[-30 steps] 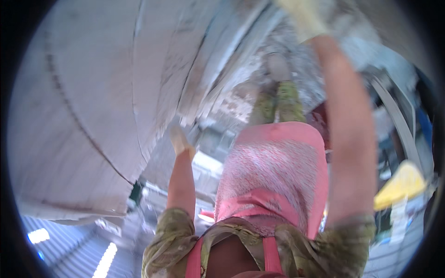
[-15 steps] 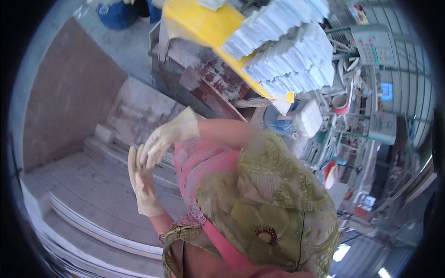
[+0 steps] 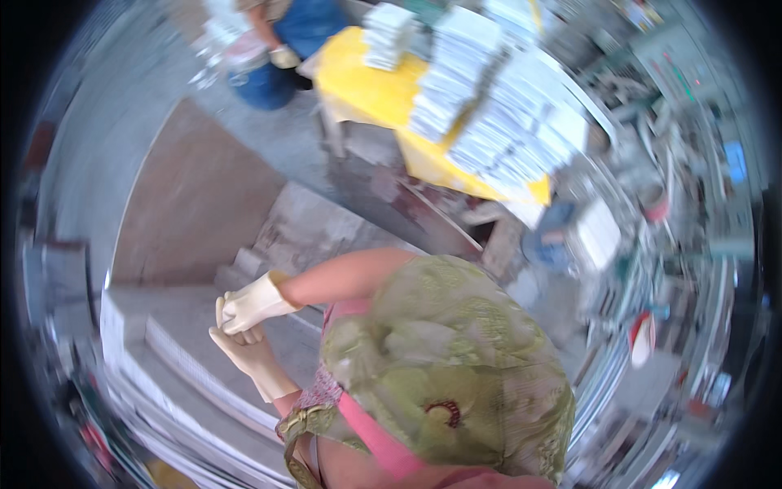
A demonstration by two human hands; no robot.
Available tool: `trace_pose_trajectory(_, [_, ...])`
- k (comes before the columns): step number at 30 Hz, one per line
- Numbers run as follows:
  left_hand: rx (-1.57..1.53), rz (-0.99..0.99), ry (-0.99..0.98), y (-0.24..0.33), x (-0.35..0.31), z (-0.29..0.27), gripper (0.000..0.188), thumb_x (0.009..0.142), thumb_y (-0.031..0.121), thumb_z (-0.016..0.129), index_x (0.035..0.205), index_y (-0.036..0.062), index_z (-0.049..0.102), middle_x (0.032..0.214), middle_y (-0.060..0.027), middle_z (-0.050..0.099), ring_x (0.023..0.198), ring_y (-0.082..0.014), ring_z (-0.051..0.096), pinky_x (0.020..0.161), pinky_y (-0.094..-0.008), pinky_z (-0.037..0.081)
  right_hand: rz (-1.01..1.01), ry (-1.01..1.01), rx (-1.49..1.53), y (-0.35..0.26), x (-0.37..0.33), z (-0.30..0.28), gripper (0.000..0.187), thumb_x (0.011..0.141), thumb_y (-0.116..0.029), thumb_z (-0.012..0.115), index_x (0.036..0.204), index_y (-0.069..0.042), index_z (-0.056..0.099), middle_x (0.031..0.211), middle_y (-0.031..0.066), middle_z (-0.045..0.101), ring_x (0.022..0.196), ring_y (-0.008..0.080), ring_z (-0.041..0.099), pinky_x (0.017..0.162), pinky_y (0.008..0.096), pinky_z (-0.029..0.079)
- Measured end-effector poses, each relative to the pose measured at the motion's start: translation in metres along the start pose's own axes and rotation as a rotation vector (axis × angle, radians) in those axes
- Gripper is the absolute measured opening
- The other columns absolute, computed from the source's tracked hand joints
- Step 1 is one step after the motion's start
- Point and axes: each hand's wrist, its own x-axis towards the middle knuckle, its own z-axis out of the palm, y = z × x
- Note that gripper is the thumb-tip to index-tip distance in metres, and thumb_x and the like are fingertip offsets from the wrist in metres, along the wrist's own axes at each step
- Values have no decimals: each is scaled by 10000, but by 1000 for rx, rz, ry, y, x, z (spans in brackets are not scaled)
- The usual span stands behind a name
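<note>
Both my hands wear cream rubber gloves and meet in front of me, at the left of the view. My right hand (image 3: 254,307), the upper one, has its fingers curled down against the fingers of the left glove. Below it, my left hand (image 3: 252,363) points up toward it, with one digit stretched out to the side. Its other fingers are partly covered by the right hand. Neither hand holds a separate object that I can see. Under my hands lie pale grey step-like ledges (image 3: 183,359), and a brown board (image 3: 191,212) stands just beyond.
A yellow-topped table (image 3: 350,65) carries several stacks of white tiles (image 3: 456,65). Behind it, another person's gloved hand (image 3: 283,57) is near a blue drum (image 3: 265,90). A white jerrycan (image 3: 597,234) stands at right, with a cluttered machine and a control panel (image 3: 680,69) beyond.
The view has swung, so the table and board sit further right and lower. My hands have come together, right fingers curling onto the left glove. Another person's arm has come into view.
</note>
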Motion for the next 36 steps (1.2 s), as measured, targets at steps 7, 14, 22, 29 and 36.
trace_pose_trajectory(7, [446, 471, 1008, 15, -133, 9, 403, 1031, 356, 556, 1175, -8, 655, 1140, -128, 712, 1051, -226, 683, 964, -351, 519, 497, -397, 277, 22, 27, 51, 430, 1030, -410, 554, 903, -32, 715, 720, 62, 694, 572, 135, 627, 557, 288, 499])
trace_pose_trajectory(14, [518, 668, 1316, 12, -239, 48, 316, 1007, 321, 623, 1078, 23, 705, 1006, -80, 744, 959, -154, 693, 898, -296, 510, 519, -452, 250, 39, 33, 62, 438, 1024, -359, 591, 774, -9, 673, 511, 45, 559, 416, 116, 478, 432, 246, 366])
trace_pose_trajectory(22, [1110, 438, 1958, 77, -347, 12, 241, 950, 206, 670, 1120, 44, 723, 1057, -78, 754, 1004, -176, 696, 914, -323, 520, 512, -423, 242, 49, 53, 90, 442, 1035, -366, 573, 795, -12, 682, 494, 42, 546, 405, 129, 480, 429, 268, 401])
trace_pose_trajectory(29, [2232, 381, 1963, 138, -365, -59, 283, 841, 156, 677, 1108, 69, 718, 1064, -211, 712, 1055, -394, 654, 938, -465, 514, 538, -394, 240, 76, 77, 74, 438, 1028, -388, 574, 854, -2, 689, 564, 67, 617, 477, 147, 551, 498, 275, 435])
trace_pose_trajectory(36, [2113, -81, 1986, 149, -368, -85, 74, 778, 119, 671, 790, 54, 638, 851, -174, 670, 858, -391, 638, 786, -492, 495, 576, -435, 243, 97, 126, 68, 433, 1036, -378, 557, 892, 9, 688, 606, 82, 649, 512, 159, 596, 540, 286, 508])
